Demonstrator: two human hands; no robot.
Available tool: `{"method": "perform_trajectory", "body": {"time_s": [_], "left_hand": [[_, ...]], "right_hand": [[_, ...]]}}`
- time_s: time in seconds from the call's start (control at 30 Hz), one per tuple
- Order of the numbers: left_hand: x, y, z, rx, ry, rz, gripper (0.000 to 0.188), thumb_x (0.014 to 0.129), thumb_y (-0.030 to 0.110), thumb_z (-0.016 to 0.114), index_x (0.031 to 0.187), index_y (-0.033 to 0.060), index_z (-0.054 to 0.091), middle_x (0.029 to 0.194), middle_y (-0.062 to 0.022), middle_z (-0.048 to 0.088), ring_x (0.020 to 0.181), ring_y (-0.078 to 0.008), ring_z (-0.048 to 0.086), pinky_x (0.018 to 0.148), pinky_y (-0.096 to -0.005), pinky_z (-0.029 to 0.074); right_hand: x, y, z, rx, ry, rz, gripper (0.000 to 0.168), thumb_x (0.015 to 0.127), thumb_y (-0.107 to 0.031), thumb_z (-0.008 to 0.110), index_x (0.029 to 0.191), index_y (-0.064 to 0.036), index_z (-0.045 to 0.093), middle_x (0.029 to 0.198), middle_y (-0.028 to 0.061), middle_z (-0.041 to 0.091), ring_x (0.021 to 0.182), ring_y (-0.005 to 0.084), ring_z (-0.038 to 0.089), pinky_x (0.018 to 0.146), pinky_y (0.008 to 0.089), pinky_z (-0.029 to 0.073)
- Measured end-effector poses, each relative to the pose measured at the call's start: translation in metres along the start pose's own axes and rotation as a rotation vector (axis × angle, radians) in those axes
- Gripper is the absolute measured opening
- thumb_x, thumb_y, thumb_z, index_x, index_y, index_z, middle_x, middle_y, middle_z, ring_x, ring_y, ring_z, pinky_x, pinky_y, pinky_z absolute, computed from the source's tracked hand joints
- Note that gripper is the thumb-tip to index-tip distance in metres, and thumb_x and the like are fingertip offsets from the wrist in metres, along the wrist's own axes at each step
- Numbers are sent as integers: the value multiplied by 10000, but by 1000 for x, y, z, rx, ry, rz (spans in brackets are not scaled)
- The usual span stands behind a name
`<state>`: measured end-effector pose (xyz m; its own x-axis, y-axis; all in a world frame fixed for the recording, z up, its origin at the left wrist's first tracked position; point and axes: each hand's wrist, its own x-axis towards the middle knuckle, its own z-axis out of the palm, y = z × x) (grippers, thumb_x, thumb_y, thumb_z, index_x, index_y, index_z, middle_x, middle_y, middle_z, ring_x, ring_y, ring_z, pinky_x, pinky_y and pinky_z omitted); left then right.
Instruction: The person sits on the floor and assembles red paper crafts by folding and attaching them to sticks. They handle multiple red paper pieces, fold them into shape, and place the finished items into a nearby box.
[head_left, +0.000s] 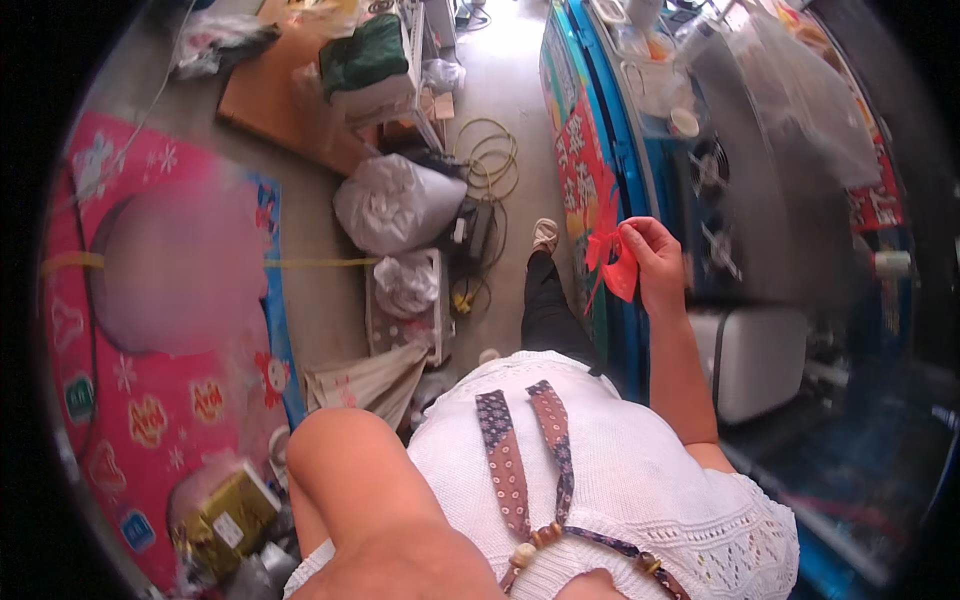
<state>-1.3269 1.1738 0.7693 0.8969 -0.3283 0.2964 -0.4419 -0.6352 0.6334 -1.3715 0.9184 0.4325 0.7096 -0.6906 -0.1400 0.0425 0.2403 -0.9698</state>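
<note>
My right hand (654, 259) pinches a red plastic bag (621, 274) between thumb and fingers, at the right of centre. The bag is thin and crumpled, with loose strips that hang beside the blue-edged, brightly printed side of a counter (574, 150). My left arm is bent, with the elbow near the bottom of the view; my left hand is not to be seen. Straight ahead, below my white knitted top, one leg and a beige shoe (545, 235) show on the grey floor.
A bag-lined bin (397, 202) and a crate (409, 322) holding a crumpled bag stand left of my leg. Coiled yellow cable (491, 157) lies on the floor. A pink printed sheet (150, 405) is at far left. A grey-white case (761, 360) sits at right.
</note>
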Motion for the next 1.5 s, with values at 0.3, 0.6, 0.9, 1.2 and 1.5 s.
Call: {"method": "perform_trajectory", "body": {"time_s": [0.3, 0.6, 0.9, 1.2, 1.5], "left_hand": [[261, 90, 175, 340, 245, -73, 203, 848, 154, 262, 708, 22, 327, 711, -40, 363, 457, -83, 246, 408, -197, 234], [546, -42, 332, -1402, -233, 239, 87, 887, 38, 498, 973, 38, 501, 834, -47, 489, 620, -109, 426, 564, -248, 374], [866, -97, 615, -733, -801, 273, 385, 941, -2, 562, 1325, -5, 540, 1093, -155, 620, 853, -192, 660, 776, -311, 524], [1119, -100, 746, -544, -444, 204, 312, 881, -10, 601, 1193, -2, 617, 1097, -174, 644, 891, -300, 682, 771, -360, 553], [1343, -112, 868, -438, -259, -8, 194, 826, -22, 708, 1014, -21, 662, 988, -133, 643, 814, -224, 697, 731, -316, 574]], "right_hand": [[331, -68, 31, -33, -160, -8, 98, 978, -86, 636, 1013, 1, 665, 904, 15, 681, 817, 62, 620, 756, 198, 482], [586, -107, 61, -138, -178, -77, 85, 964, -61, 637, 998, 11, 669, 887, 13, 687, 805, 58, 626, 736, 207, 498], [920, -132, 167, -580, 63, -428, 70, 883, -22, 671, 941, 9, 693, 825, 87, 705, 748, 138, 660, 703, 254, 507], [1168, -163, 237, -516, 43, -560, 87, 846, -47, 717, 927, -17, 717, 848, 114, 640, 759, 271, 637, 655, 360, 499], [1442, -165, 278, -445, -131, -691, 134, 782, -51, 758, 914, -37, 740, 781, 90, 612, 731, 245, 598, 652, 362, 459]]}}
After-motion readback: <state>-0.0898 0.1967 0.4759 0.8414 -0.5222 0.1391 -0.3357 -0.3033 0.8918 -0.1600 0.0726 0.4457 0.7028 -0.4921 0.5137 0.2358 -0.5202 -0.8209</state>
